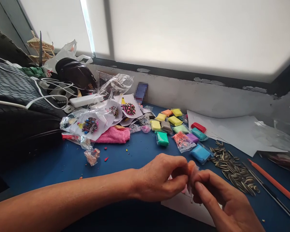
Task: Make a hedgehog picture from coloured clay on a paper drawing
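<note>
My left hand and my right hand meet low in the view, each closed in a pinch. Between them is a small clear plastic packet with something orange, like modelling clay, at its top. Fingers of both hands grip its sides and hide much of it. Under the hands lies a sheet of white paper, partly covered, with a bit of pink showing near my left fingertips. Just beyond are a blue wrapped clay block and a bag of orange pieces.
Several coloured clay packs, including a green one, lie mid-table. Striped sunflower seeds, an orange pencil-like stick and a thin dark tool are at right. Seed-decorated papers, a pink cloth and headphones crowd the left.
</note>
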`<control>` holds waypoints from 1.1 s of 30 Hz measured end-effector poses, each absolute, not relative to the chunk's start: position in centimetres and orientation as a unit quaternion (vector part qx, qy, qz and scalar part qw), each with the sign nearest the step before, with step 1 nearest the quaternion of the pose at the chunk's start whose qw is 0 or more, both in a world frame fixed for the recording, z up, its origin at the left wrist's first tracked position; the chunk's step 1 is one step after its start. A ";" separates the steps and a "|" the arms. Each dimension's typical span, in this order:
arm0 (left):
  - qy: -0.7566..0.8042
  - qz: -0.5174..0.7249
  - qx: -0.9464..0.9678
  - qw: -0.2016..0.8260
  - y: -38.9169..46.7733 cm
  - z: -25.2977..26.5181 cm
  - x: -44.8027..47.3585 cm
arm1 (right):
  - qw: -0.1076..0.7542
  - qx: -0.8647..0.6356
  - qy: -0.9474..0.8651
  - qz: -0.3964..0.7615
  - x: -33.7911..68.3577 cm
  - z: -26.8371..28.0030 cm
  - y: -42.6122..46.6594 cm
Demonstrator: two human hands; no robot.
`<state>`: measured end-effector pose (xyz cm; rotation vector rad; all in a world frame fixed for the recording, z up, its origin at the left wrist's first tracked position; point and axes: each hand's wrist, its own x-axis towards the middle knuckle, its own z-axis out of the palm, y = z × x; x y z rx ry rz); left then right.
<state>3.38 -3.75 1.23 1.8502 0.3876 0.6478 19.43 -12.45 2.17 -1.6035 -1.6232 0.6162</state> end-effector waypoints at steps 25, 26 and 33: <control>0.158 0.271 0.714 0.626 -4.1 2.4 3.4 | 0.353 -0.587 -0.728 0.003 20.3 1.5 -12.5; 0.157 0.270 0.714 0.626 -4.2 2.4 3.3 | 0.356 -0.585 -0.728 -0.008 20.2 1.6 -12.5; 0.170 0.270 0.702 0.637 -4.3 2.0 3.3 | 0.335 -0.591 -0.733 0.029 20.5 1.5 -12.8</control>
